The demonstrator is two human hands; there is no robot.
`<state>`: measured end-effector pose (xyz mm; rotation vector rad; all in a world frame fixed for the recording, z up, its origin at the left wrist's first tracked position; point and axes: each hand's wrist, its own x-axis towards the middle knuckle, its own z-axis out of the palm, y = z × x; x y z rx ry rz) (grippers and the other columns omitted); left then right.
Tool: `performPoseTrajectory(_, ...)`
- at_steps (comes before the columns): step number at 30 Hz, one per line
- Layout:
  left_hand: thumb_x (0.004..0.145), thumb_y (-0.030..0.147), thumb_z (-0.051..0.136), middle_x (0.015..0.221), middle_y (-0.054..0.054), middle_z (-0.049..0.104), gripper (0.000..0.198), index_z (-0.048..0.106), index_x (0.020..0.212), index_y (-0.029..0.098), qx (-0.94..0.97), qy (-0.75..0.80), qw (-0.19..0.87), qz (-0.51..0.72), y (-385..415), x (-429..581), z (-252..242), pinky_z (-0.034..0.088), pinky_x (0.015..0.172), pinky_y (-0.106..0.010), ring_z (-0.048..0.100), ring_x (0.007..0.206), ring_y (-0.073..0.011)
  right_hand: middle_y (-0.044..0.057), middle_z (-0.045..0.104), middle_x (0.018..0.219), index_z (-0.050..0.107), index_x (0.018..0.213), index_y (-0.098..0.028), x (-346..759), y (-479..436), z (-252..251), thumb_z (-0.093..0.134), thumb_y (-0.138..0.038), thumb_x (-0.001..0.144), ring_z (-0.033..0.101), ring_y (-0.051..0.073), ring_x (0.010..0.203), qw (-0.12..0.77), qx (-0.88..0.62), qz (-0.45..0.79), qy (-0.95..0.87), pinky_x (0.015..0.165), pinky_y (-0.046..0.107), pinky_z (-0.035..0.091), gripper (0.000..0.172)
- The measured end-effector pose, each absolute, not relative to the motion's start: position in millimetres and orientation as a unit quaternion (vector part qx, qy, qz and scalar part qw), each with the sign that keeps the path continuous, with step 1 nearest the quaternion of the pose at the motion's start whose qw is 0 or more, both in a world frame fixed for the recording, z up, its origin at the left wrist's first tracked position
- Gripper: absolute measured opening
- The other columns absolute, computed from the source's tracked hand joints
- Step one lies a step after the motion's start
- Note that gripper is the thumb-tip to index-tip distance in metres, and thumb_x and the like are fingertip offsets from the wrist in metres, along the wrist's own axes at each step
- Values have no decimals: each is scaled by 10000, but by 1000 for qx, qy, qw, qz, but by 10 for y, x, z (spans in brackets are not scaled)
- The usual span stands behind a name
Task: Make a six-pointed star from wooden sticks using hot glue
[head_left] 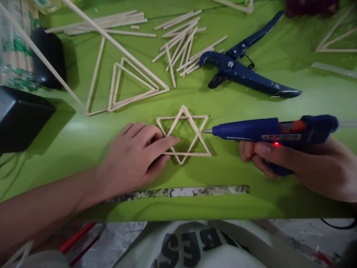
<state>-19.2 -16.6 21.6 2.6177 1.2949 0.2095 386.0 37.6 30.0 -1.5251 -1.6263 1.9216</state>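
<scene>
On the green table lies a six-pointed star (192, 153) made of two overlapping triangles of thin wooden sticks. My left hand (139, 152) rests at the star's left side, its fingers closed on the stick frame there. Wrapped round the handle of a blue hot glue gun (245, 128) is my right hand (304, 163). A red light glows by the thumb. The gun's metal nozzle points left and meets the star's right side, where two sticks cross. Whether glue is coming out is too small to tell.
Behind the star are stick triangles (134, 98), loose sticks (178, 41) and a blue pipe cutter (237, 69). A stained strip (184, 191) lies near the table's front edge. Dark objects, one a black box (22, 119), stand at the left. Another stick triangle (334, 50) is far right.
</scene>
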Motion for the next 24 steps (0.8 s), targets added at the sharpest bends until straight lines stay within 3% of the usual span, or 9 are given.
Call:
performPoseTrajectory(4,1148,278,592,1125,-128,762,400,810,1482,233,890,438,102,72,-168,-189,219,593,883,-495,710,1029,-318,42,696,746,851,1024,-228,3798,373,330,693,-670,1164,628,184,572,78,-505,627,-588,535,349,503,490)
performPoseTrajectory(24,1140,283,600,1125,-120,771,411,806,1494,265,887,444,103,70,-167,-179,221,603,902,-489,719,1047,-310,56,670,656,877,991,-213,3579,360,399,777,-784,1065,605,205,538,94,-529,615,-578,474,357,439,584)
